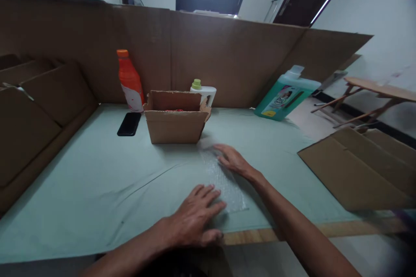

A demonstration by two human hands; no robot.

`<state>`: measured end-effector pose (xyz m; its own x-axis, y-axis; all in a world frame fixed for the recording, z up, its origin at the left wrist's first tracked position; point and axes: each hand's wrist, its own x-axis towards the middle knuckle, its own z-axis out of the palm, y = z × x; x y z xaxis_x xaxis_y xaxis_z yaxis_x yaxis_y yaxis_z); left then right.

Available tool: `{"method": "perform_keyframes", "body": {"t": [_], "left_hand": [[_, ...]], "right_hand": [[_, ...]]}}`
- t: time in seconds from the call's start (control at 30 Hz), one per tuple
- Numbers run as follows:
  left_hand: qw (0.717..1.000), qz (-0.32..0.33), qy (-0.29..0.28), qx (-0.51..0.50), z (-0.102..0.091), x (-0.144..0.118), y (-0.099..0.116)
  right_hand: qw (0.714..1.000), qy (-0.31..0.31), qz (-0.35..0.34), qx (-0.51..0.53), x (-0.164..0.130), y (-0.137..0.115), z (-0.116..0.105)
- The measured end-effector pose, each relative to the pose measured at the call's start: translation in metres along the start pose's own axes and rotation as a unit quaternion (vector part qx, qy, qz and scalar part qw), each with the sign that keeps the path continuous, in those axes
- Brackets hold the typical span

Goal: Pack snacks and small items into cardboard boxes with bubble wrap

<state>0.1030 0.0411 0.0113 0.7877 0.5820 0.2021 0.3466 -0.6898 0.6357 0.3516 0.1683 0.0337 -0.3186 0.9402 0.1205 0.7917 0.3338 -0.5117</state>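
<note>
A clear sheet of bubble wrap (223,184) lies flat on the pale green table cover (97,181). My left hand (195,218) rests palm down at the sheet's near left corner, fingers spread onto it. My right hand (232,159) lies flat on the sheet's far end, just in front of a small open cardboard box (175,121). Something red shows inside the box. Neither hand grips anything.
Behind the box stand an orange bottle (130,80) and a white bottle with a green cap (203,91). A black phone (129,124) lies left of the box. A green detergent jug (286,94) leans against the cardboard wall (227,56). Flattened cardboard (357,169) overhangs the right edge.
</note>
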Motion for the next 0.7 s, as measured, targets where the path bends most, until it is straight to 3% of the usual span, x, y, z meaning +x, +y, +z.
{"method": "perform_keyframes", "body": {"t": [0.07,0.13,0.27,0.33,0.4,0.57,0.63,0.7], "left_hand": [[0.998,0.017,-0.056,-0.018,0.004,0.011,0.008],[0.998,0.007,-0.063,-0.029,0.001,0.011,0.006],[0.998,-0.009,-0.055,-0.039,-0.003,-0.002,-0.003],[0.998,-0.009,-0.053,-0.036,-0.001,-0.005,-0.002],[0.999,-0.011,-0.035,-0.032,0.002,-0.003,0.0],[0.999,-0.041,0.022,-0.016,-0.005,-0.004,0.005],[0.997,-0.052,0.049,-0.015,-0.012,-0.014,0.006],[0.995,-0.042,0.086,-0.021,-0.017,-0.027,0.011]], "right_hand": [[0.999,0.044,0.004,-0.019,0.008,0.003,-0.009],[0.998,0.056,-0.004,-0.035,-0.007,0.008,-0.023],[0.99,-0.068,-0.079,-0.093,-0.09,0.012,-0.037],[0.981,-0.106,-0.1,-0.126,-0.128,0.007,-0.03],[0.977,-0.099,-0.117,-0.146,-0.149,0.0,-0.014],[0.979,0.026,-0.16,-0.122,-0.137,-0.019,0.017],[0.982,0.056,-0.168,-0.073,-0.131,-0.036,0.012],[0.987,0.033,-0.16,-0.005,-0.133,-0.059,0.0]]}}
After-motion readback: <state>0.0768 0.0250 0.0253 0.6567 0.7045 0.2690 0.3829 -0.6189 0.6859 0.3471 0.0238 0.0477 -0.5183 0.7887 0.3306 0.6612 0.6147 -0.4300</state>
